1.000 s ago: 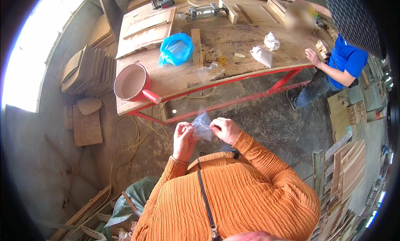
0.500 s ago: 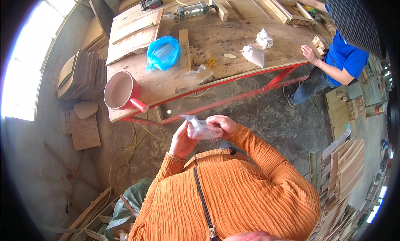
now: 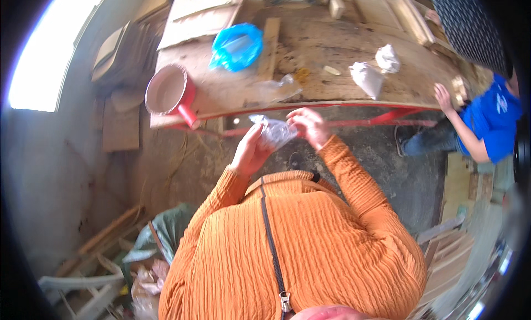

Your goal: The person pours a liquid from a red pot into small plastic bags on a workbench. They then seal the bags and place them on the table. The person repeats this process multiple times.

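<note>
My left hand [image 3: 251, 152] is closed on a crumpled clear plastic bag [image 3: 276, 132], held in front of my waist just off the table's near edge. Beside the bag's right end is my right hand [image 3: 311, 127], its fingers loosely bent and apart; whether a fingertip touches the plastic is hard to make out. On the table beyond lies another clear plastic bag [image 3: 285, 89]. Two white bags of powder, a nearer one [image 3: 366, 79] and a farther one [image 3: 388, 59], stand to its right. At the table's left corner sits a red pot [image 3: 168, 92] with a handle.
A blue plastic bag [image 3: 237, 47] rests on the wooden table [image 3: 315, 51], beside a wooden strip [image 3: 269, 49]. To the right, a co-worker in a blue shirt [image 3: 495, 123] has a hand [image 3: 443, 97] at the table edge. Scrap wood and a green sheet [image 3: 168, 231] lie at lower left.
My right hand has loosened from a closed grip on the bag, its fingers now apart. The bag has tilted in my left hand. The whole view has shifted, with the table now higher in it.
</note>
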{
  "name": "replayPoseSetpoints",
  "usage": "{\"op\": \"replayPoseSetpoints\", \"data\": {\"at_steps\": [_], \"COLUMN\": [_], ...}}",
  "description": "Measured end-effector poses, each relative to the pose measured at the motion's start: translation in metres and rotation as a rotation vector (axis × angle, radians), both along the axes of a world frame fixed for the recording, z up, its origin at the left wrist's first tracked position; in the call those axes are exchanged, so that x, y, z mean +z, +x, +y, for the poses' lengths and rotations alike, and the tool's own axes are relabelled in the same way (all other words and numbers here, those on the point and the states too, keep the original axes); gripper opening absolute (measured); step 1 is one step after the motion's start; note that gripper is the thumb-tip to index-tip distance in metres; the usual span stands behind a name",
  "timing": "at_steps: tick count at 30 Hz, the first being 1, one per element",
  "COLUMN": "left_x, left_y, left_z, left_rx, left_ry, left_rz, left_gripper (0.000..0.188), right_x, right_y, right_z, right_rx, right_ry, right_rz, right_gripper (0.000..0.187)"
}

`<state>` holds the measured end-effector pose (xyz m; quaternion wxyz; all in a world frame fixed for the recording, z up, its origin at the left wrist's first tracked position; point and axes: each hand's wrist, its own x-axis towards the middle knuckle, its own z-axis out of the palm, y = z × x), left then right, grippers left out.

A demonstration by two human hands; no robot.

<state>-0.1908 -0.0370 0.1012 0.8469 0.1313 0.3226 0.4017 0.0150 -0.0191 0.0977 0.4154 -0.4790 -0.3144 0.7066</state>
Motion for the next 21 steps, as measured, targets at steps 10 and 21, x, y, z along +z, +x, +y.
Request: {"op": "replayPoseSetpoints", "data": {"at_steps": [10, 21], "left_x": [0.001, 0.006], "left_y": [0.021, -0.021], "left_z": [0.011, -0.001], "left_rx": [0.154, 0.413], "left_ry": [0.169, 0.272], "left_rz": [0.256, 0.304], "left_gripper": [0.016, 0.013], "right_x": [-0.016, -0.061], "right_y": [-0.034, -0.123], "right_z": [0.029, 0.038], "right_rx": [0.487, 0.161], "right_ry": [0.697, 0.315], "right_rz": [-0.633, 0.114], "right_gripper": [0.029, 0.023]}}
